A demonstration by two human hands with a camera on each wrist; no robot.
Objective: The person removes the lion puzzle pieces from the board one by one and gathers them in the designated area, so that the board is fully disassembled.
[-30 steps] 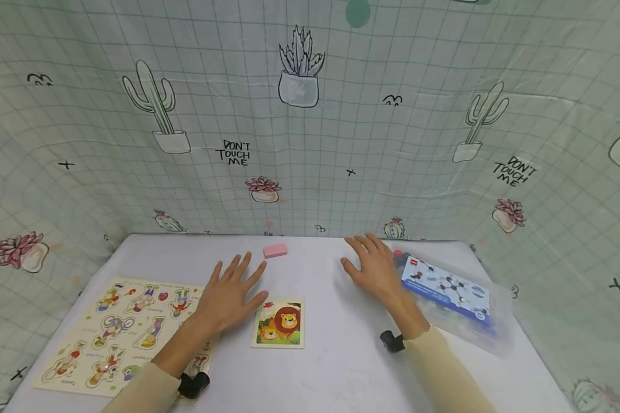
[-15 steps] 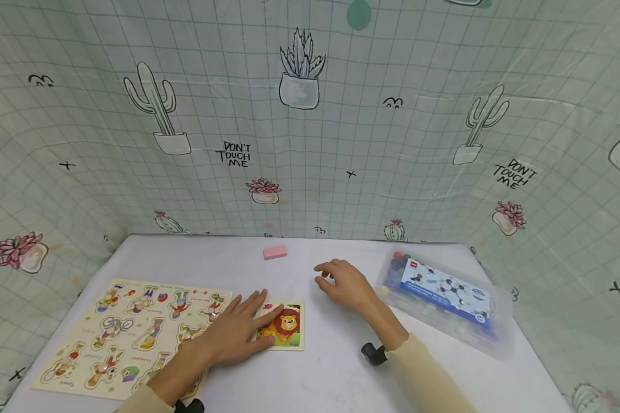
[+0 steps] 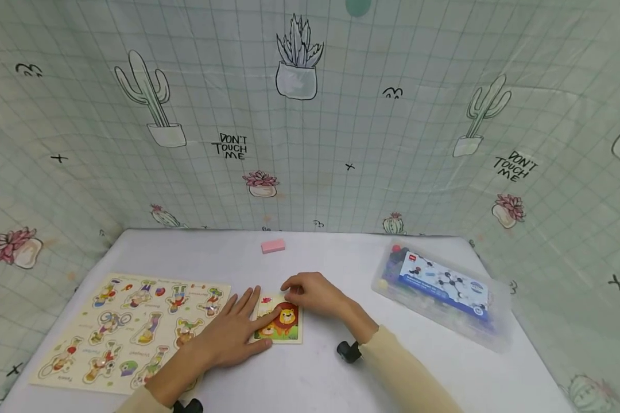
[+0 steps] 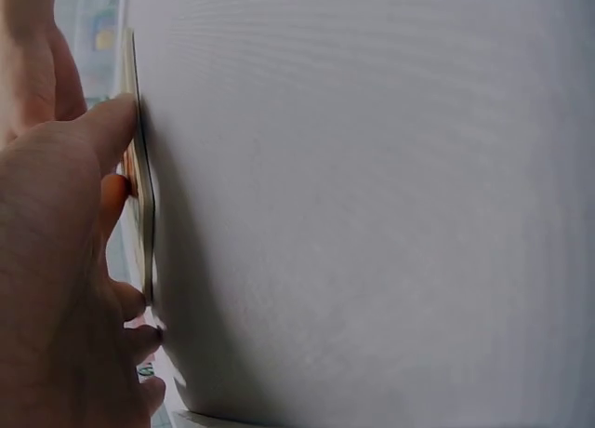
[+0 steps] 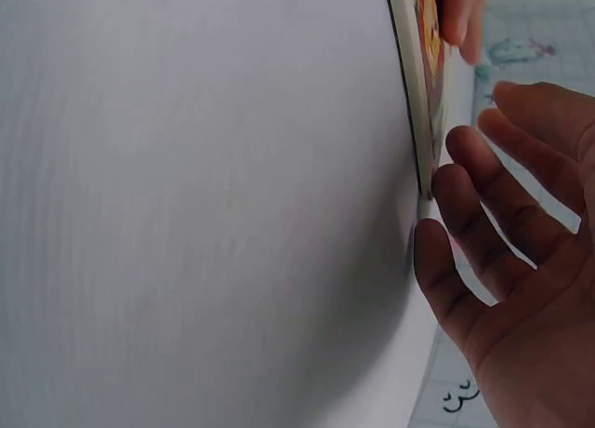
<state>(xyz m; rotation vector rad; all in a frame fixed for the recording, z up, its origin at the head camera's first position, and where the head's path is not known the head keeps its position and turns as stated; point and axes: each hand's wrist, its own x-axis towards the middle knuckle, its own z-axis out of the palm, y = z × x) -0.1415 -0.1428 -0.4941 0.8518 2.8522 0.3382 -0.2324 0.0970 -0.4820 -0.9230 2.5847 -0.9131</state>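
Note:
A small square lion picture puzzle point(image 3: 288, 329) lies on the white table. My left hand point(image 3: 229, 338) lies flat at its left side, the index finger reaching over the lion picture and the thumb touching the near edge. In the left wrist view the puzzle's edge point(image 4: 147, 214) is level with the thumb. My right hand point(image 3: 317, 295) hovers by the far right corner, its fingers loosely bent and nothing held between them. Seen from the right wrist, those fingertips point(image 5: 453, 181) are close to the puzzle's corner; whether they touch it I cannot tell.
A wooden peg puzzle board point(image 3: 90, 338) with several sports figures lies left of my left hand, partly under the forearm. A pink block point(image 3: 273, 246) sits near the back edge. At the right is a clear plastic box point(image 3: 444, 292) with a molecule-model label.
My left hand has come down and right onto the lion puzzle. My right hand has moved left, from beside the plastic box to the puzzle's far right corner.

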